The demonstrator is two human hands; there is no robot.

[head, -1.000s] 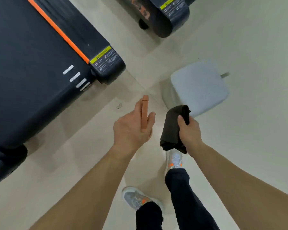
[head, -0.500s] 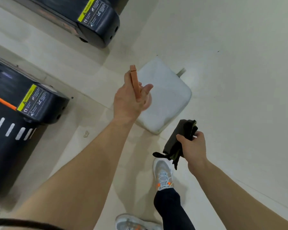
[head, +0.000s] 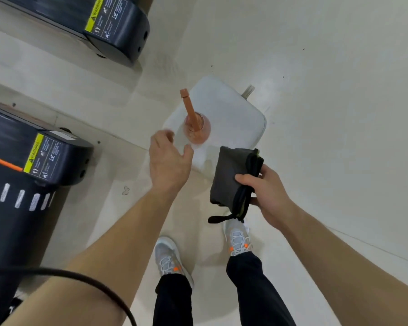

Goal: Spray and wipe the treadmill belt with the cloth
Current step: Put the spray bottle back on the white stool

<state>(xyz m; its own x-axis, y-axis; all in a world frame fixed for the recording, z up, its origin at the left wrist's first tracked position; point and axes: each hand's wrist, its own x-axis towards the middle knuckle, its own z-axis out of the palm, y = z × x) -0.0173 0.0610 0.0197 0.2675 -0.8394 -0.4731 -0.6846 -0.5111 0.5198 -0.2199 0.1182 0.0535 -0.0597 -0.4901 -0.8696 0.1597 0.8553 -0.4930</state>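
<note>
- On the pale grey cushioned stool (head: 233, 118), just beyond the person's feet, stands a clear round spray bottle with an orange nozzle (head: 193, 123), seen from above, its long orange head pointing far and slightly left.
- The left hand (head: 169, 161) hangs just near and left of the bottle, fingers spread and holding nothing, apart from it by a small gap.
- The right hand (head: 266, 194) pinches a folded dark grey cloth with black edging (head: 231, 180), thumb on top, a black strap dangling below.
- The black treadmill belt with white stripes (head: 7, 220) lies well to the left, beside its orange side strip.
- The left hand is the nearer to the bottle; the cloth hand would have to cross left to reach the belt.
</note>
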